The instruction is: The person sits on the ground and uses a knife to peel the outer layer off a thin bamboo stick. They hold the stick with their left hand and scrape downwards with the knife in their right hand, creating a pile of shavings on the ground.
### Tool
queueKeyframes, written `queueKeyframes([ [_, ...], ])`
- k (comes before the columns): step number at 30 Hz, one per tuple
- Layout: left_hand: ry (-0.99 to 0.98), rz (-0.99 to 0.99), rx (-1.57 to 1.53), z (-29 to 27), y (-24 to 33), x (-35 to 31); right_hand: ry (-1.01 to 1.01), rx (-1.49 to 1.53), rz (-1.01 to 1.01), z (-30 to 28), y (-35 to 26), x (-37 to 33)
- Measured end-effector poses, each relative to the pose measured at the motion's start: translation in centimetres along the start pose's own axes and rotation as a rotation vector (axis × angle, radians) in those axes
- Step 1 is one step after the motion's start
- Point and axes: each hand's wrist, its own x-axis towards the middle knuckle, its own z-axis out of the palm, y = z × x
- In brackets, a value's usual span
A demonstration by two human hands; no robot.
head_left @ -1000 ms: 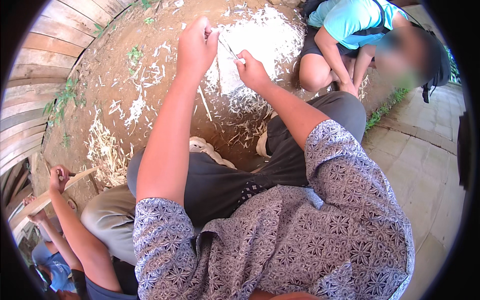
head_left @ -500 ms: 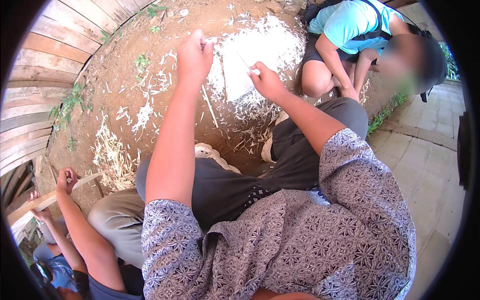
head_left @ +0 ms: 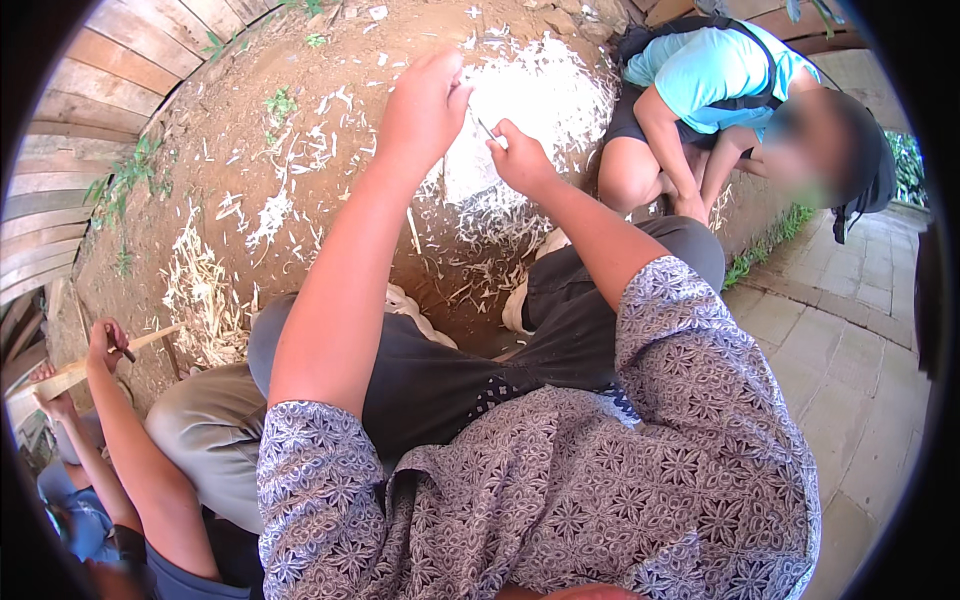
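My left hand (head_left: 425,110) is raised over the ground, its fingers closed. Whatever it grips is lost against the bright pile behind. Just to its right, my right hand (head_left: 522,160) is closed around what looks like a slim knife (head_left: 486,129), its thin grey end pointing up and left toward my left hand. Beneath both hands lies a glaring white heap of wood shavings (head_left: 545,95). A pale flat piece (head_left: 468,172) shows at the heap's near left edge, too overexposed to make out fully.
A person in a turquoise shirt (head_left: 705,70) crouches at the right. On the left, a co-worker's hand (head_left: 105,345) is at a long wooden strip (head_left: 145,342). More shavings (head_left: 205,300) lie on the soil. A plank wall (head_left: 75,170) curves along the left; paving (head_left: 830,330) lies right.
My left hand has moved right and slightly down, closer to my right hand. My right hand has shifted slightly left. The whole view has also shifted a little.
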Motion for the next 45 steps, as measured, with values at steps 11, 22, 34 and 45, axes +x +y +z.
queueKeyframes([
  [11, 0.043, -0.046, 0.049, -0.8, -0.1, -0.6, -0.095, 0.045, 0.073, -0.1, 0.8, 1.2],
  [22, -0.012, -0.249, 0.232, -1.1, -0.6, -1.2, -0.386, 0.399, 0.216, -3.1, -1.5, 0.2],
  [34, -0.203, -0.292, 0.522, -0.5, 1.1, 1.3, -0.281, 0.534, 0.373, -4.6, -2.0, -3.4],
  [45, -0.288, -0.229, 0.553, 0.5, 3.2, 1.9, 0.066, 0.347, -0.066, -2.2, -2.3, -5.2],
])
